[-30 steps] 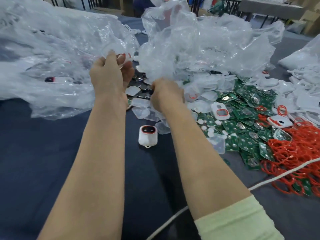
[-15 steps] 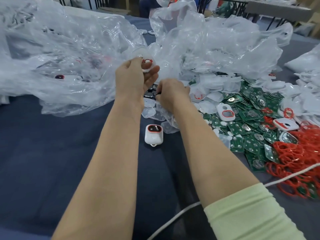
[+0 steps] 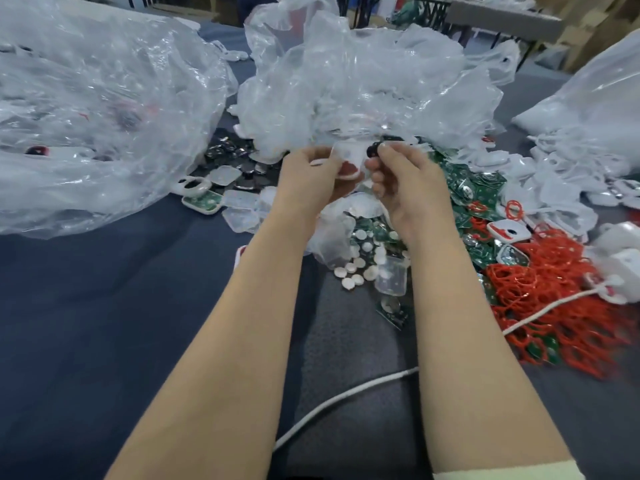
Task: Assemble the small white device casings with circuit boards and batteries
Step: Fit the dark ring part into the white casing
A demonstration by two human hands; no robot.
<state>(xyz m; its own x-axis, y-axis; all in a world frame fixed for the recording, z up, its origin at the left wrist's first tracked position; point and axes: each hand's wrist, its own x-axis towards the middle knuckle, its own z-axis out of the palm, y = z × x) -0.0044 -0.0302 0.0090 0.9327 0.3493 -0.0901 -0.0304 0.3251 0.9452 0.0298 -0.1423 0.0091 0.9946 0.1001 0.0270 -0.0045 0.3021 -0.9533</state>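
My left hand [image 3: 308, 178] grips the white casing [image 3: 348, 157]; my right hand [image 3: 408, 185] pinches a small black part [image 3: 373, 151] at the casing's right edge. Plastic bags [image 3: 346, 91] crowd behind the casing, green circuit boards [image 3: 464, 188] lie right of it; blue tablecloth [image 3: 121, 306] spreads wide to its near left.

The white casing [image 3: 348, 156] is half covered by the left hand [image 3: 308, 176], the small dark part [image 3: 373, 151] pinched in the right hand [image 3: 407, 183] is too blurred to identify, and a red-edged piece [image 3: 239, 255] lies mostly hidden beneath the left forearm [image 3: 266, 271].
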